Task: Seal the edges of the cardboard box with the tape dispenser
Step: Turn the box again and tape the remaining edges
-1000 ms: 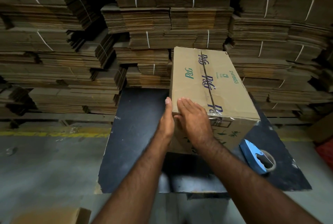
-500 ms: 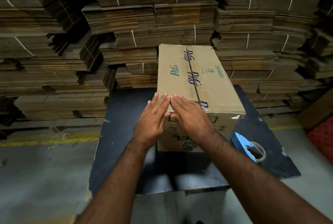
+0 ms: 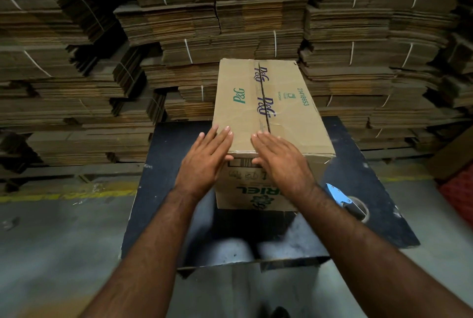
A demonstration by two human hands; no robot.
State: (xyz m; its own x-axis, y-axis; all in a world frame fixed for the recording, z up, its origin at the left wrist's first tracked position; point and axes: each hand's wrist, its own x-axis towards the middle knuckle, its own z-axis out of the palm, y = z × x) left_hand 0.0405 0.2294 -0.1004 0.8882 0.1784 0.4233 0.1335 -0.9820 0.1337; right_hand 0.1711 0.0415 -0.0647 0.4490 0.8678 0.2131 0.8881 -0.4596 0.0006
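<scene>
A brown cardboard box (image 3: 286,102) with P&G print stands on a dark table (image 3: 371,159), its top flaps meeting along a taped centre seam. My left hand (image 3: 204,161) lies flat with straight fingers over the box's near left top corner. My right hand (image 3: 281,161) lies flat beside it on the near top edge, fingertips by the seam. Both hands hold nothing. A blue tape dispenser (image 3: 343,200) rests on the table to the right of the box, partly hidden behind my right forearm.
Tall stacks of flattened, strapped cardboard (image 3: 204,23) fill the wall behind the table. A grey concrete floor (image 3: 51,241) with a yellow line (image 3: 64,193) lies to the left. Something red (image 3: 460,194) sits at the right edge.
My left hand came off the box's left side and now lies flat on the top corner. Both hands have slid apart along the near top edge. The view has shifted.
</scene>
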